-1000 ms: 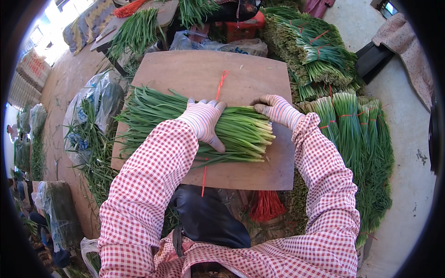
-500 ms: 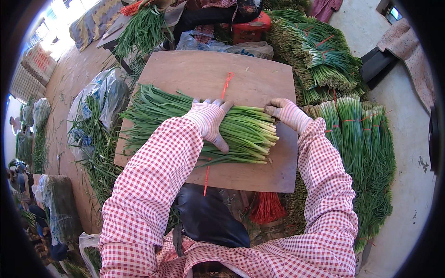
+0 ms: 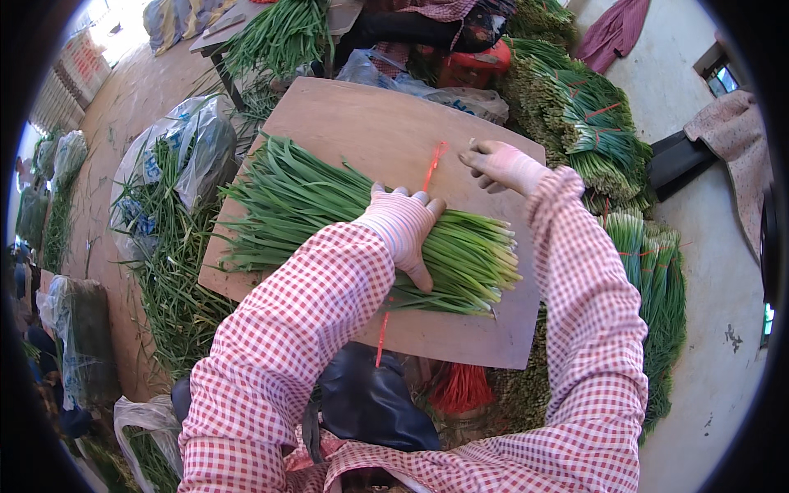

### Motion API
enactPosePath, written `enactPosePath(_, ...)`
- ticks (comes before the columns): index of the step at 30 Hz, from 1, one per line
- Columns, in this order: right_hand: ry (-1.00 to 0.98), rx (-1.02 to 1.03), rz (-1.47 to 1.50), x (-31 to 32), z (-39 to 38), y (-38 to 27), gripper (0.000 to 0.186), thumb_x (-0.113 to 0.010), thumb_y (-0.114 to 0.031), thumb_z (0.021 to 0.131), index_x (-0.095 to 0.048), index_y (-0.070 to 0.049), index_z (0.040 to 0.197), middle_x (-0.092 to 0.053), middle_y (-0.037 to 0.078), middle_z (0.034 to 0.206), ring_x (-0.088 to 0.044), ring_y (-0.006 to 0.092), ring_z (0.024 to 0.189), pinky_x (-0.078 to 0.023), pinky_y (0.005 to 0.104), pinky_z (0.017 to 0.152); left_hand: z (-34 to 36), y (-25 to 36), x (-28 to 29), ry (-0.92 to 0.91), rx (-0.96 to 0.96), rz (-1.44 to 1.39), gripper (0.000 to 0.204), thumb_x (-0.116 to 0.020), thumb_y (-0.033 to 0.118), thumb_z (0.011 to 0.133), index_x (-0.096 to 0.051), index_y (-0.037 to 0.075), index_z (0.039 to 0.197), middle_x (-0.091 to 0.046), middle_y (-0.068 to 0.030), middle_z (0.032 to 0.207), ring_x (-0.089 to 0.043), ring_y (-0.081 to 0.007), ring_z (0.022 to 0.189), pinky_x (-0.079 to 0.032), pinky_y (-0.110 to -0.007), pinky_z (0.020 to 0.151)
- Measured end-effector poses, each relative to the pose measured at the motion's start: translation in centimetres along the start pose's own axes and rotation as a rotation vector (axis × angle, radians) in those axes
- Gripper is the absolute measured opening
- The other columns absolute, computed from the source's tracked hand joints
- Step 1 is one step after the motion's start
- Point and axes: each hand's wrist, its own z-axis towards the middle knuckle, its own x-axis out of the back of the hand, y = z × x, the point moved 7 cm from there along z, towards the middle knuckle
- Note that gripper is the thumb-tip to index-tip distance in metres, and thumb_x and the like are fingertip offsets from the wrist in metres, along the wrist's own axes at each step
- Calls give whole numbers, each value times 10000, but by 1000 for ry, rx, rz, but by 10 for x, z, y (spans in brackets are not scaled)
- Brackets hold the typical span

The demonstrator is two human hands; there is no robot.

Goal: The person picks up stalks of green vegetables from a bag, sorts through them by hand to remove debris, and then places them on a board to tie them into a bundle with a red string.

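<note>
A thick bundle of green chives lies across a wooden board, leaves to the left and pale cut ends to the right. My left hand, in a striped glove, presses on the bundle with its thumb spread toward me and its fingers over the far side. Under the bundle runs a red tie, one end showing beyond it and the other on the near side. My right hand, gloved too, hovers over the board's far right, off the chives. Its fingers are bent, apart, with nothing seen in them.
Tied chive bundles are stacked at the right. A clear plastic bag with loose leaves stands at the left. Red strings hang below the board's near edge. Beyond the board is another table with more greens and a person beside it.
My right hand has left the chives' cut ends and moved up and away over the board. My left hand stays on the bundle. The whole view has tilted somewhat.
</note>
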Motion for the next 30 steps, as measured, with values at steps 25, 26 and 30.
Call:
enactPosePath(25,276,686,2,-77,-134,-50,224,-676,-163,882,-641,-9,1041,-670,107,868,-624,212,786,-508,337,759,3,3,-2,17,54,-69,1170,-925,543,392,-430,191,1391,-542,-115,1326,-482,-325,1279,-323,-521,1085)
enactPosePath(26,228,726,75,-94,-138,-56,238,-677,-146,872,-638,-1,1056,-669,136,884,-633,241,819,-506,352,788,1,3,1,9,39,-73,1149,-925,555,373,-475,185,1364,-531,-103,1333,-478,-318,1284,-349,-518,1066)
enactPosePath(30,207,545,-32,-75,-155,-46,528,-791,-361,742,-616,-32,1117,-656,186,978,-635,294,950,-489,355,863,0,1,-3,-6,93,-25,1126,-924,543,395,-481,170,1361,-512,-96,1351,-482,-318,1272,-366,-507,1054)
